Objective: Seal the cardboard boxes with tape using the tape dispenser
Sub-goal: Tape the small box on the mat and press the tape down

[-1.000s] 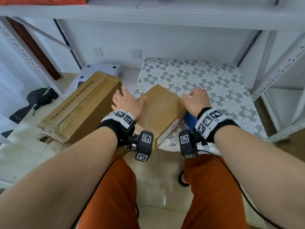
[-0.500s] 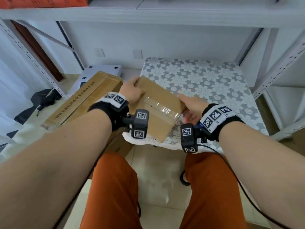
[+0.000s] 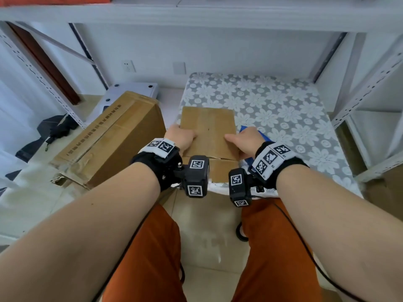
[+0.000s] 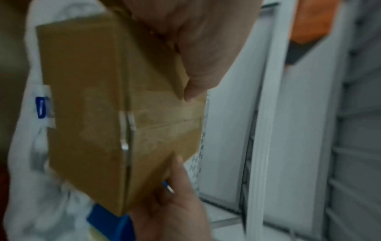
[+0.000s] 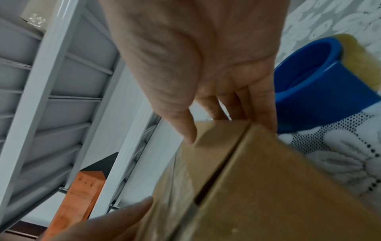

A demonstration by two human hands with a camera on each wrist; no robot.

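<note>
A small brown cardboard box (image 3: 208, 131) sits at the near edge of the flower-patterned table (image 3: 283, 110). My left hand (image 3: 181, 137) grips its left side and my right hand (image 3: 244, 140) its right side, thumbs on the top face. The left wrist view shows clear tape (image 4: 164, 127) across one face of the box (image 4: 86, 106) under my left hand (image 4: 198, 48). In the right wrist view my right hand (image 5: 206, 81) has its fingers down the side of the box (image 5: 257, 187), where a flap seam gapes. The blue tape dispenser (image 5: 321, 91) lies just right of the box, mostly hidden behind my right hand (image 3: 245, 128).
A large cardboard box (image 3: 109, 140) stands on the floor left of the table, close to my left wrist. White metal shelf posts (image 3: 366, 83) flank the table on the right, with a shelf overhead. A black bag (image 3: 56, 127) lies on the floor far left.
The small box went from lying diagonal to being lifted and tilted, and now rests squared on the table edge. Both hands shifted from its top to its sides.
</note>
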